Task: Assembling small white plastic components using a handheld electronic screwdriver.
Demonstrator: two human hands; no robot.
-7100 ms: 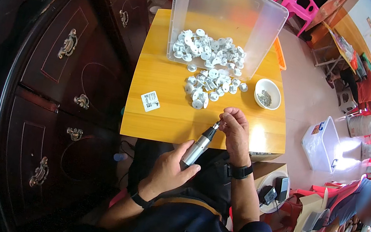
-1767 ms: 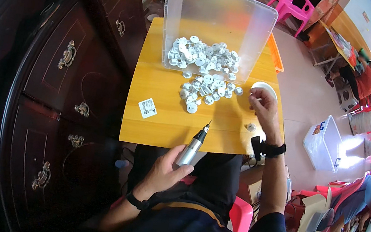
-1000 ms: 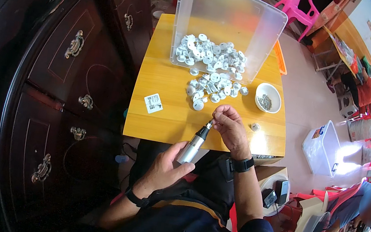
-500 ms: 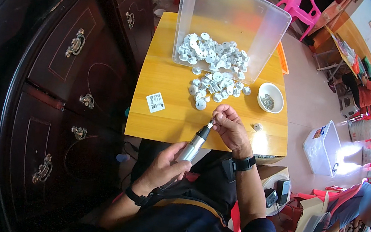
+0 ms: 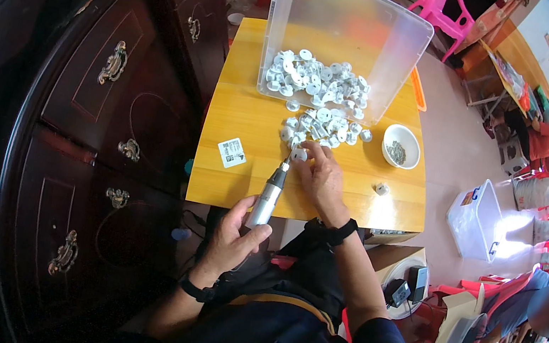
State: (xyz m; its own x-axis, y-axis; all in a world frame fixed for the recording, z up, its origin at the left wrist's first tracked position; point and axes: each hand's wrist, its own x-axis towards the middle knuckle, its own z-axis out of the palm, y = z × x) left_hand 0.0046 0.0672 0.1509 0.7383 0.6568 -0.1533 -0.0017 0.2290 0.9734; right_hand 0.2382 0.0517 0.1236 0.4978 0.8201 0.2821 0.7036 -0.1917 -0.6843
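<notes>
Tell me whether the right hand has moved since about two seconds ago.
Yes. The right hand came back from the white bowl toward the table's near edge, meeting the tool tip.

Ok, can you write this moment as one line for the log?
left hand: holds grey pen-shaped power tool | right hand: holds small white part at tool tip | white parts pile, small white bowl on yellow table

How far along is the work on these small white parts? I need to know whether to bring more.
One small white piece lies apart near the table edge, perhaps finished. In hand: the left hand holds a silver powered driver, its tip at a white part under the right hand. Left: a large heap of white parts spilling from the tipped clear bin.
</notes>
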